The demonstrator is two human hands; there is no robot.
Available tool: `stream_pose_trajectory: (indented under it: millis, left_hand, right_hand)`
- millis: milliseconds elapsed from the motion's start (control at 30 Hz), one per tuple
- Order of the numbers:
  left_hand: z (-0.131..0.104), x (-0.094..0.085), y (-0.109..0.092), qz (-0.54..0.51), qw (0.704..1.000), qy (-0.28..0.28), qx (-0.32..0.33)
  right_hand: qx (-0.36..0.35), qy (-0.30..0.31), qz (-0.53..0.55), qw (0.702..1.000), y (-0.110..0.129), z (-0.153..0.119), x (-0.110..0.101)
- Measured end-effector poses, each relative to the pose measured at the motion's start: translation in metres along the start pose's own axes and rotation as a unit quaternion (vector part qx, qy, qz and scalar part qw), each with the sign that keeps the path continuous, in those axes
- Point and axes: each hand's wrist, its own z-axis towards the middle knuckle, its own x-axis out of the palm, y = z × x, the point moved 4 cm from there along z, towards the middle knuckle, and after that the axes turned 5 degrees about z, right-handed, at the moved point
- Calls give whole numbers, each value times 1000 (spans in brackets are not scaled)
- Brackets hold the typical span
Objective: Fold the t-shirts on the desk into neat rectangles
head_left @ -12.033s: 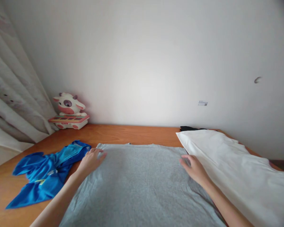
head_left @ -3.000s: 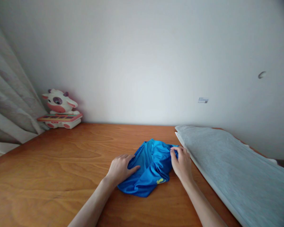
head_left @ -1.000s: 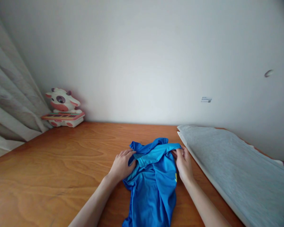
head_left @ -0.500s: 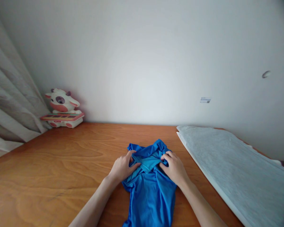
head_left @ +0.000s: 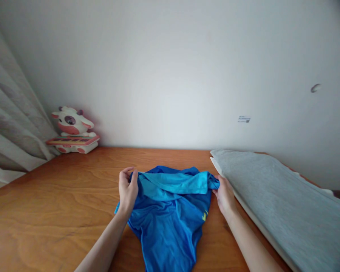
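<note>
A blue garment [head_left: 170, 226] lies on the wooden table [head_left: 59, 204], its upper part spread wide and its lower part narrower and wrinkled. A lighter blue band of the fabric stretches across its top between my two hands. My left hand [head_left: 128, 190] grips the upper left edge, thumb over the cloth. At the right end, my right hand [head_left: 224, 192] pinches a bunched corner of the light blue fabric. A small yellow mark shows on the garment's right side.
Folded grey cloth [head_left: 283, 196] covers the right side of the table. A toy cow with a keyboard [head_left: 73, 130] stands at the back left, beside a pale curtain [head_left: 14, 113]. Behind the table rises a white wall [head_left: 170, 75] with a small label.
Both hands have moved apart, the left one leftward and the right one rightward. Between them the garment's top has been pulled wider, and the yellow mark has come into view.
</note>
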Motion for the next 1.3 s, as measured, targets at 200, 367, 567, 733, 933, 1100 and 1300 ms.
stream_pose_trajectory:
  millis: [200,367,567,733,933,1100,1300]
  left_hand:
    - [-9,7,-9,194,965,65,163]
    - [-30,24,-12,296,907,221,201]
    - [-33,27,-11,362,855,313,201]
    - [-21,19,-11,306,915,226,132]
    - [-29,7,-41,264,913,106,293]
    - [-74,13,-80,129,814,244,511]
    - [-79,17,-82,115,776,343,516]
  right_hand:
    - [-249,23,-186,950,28,-21,11]
    - [-362,167,-298,867,39,-50,32]
    - [-374,259,-361,814,35,-59,37]
    - [-427,201,-328,818,61,-67,36]
    - [-345,328,-323,818,64,-93,58]
    - [-243,356,-335,838,49,-100,64]
    - [-97,320,-153,930,38,-79,59]
